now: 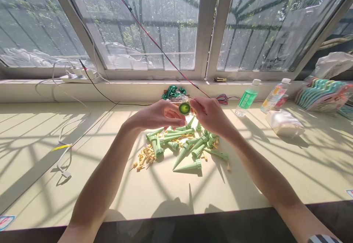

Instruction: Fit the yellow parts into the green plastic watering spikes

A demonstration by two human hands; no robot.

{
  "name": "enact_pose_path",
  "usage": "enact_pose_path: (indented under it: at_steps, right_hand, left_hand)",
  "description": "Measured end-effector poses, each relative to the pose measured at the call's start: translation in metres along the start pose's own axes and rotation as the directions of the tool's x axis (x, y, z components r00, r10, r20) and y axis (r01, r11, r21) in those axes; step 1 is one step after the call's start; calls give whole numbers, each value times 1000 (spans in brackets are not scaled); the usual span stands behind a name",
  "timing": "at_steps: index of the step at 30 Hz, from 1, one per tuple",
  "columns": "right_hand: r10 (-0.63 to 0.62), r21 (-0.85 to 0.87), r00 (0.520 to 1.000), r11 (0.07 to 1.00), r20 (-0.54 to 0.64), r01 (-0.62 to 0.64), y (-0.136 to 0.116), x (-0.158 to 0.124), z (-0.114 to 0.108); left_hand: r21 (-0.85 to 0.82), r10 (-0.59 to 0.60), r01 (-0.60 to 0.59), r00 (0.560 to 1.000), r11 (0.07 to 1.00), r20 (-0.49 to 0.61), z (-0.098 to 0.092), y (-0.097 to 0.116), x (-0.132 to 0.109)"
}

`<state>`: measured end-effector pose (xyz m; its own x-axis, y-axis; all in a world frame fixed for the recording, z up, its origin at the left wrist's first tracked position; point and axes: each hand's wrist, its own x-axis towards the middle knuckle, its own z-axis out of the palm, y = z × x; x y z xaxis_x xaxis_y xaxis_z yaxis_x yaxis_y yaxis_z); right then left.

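Observation:
Above the middle of the table, my left hand [162, 114] holds a green plastic watering spike [184, 108], its round open end facing me. My right hand [209, 115] is closed in a pinch close against the right side of this spike; whatever lies between its fingertips is hidden. Beneath both hands spreads a loose pile of pale green watering spikes [182, 154], with several lying on their sides. Small yellowish pegs [147, 155] are heaped at the pile's left, and more are scattered among the spikes.
Two plastic bottles, one green-labelled [246, 98] and one colourful [275, 95], stand at the right by a white packet [285, 122]. Pastel hangers [322, 97] lie farther right. White cables [66, 158] trail across the left side. A red-blue wire [157, 46] crosses before the window.

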<state>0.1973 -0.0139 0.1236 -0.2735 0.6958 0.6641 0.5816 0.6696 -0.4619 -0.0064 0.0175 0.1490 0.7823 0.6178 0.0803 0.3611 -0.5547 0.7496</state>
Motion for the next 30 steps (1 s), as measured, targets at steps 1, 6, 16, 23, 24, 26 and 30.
enact_pose_path:
  at_steps: [1,6,16,23,24,26,30]
  right_hand:
    - [-23,3,1000,1000,10,23,0,0,-1]
    - [-107,14,991,994,81,106,0,-2,-1]
    - [-137,25,982,991,128,135,4,-3,5]
    - [-80,-18,985,996,155,83,8,-3,7]
    - [-71,-18,985,997,159,75,8,-3,7]
    - [-55,-18,985,998,166,59,8,-3,7]
    - [-23,-30,983,999,182,29,8,-3,9]
  left_hand:
    - [-44,3,0,998,999,64,-3,-1,-1]
    - [-242,-30,63,990,968,136,-7,-8,0]
    - [-209,-107,133,986,969,129,-8,-7,3]
    - [-160,-140,152,986,975,89,-5,-6,3]
    - [-151,-145,156,986,976,83,-4,-4,3]
    - [-138,-149,158,986,978,72,-3,-2,3]
    - [-98,-145,147,989,984,23,-1,0,2]
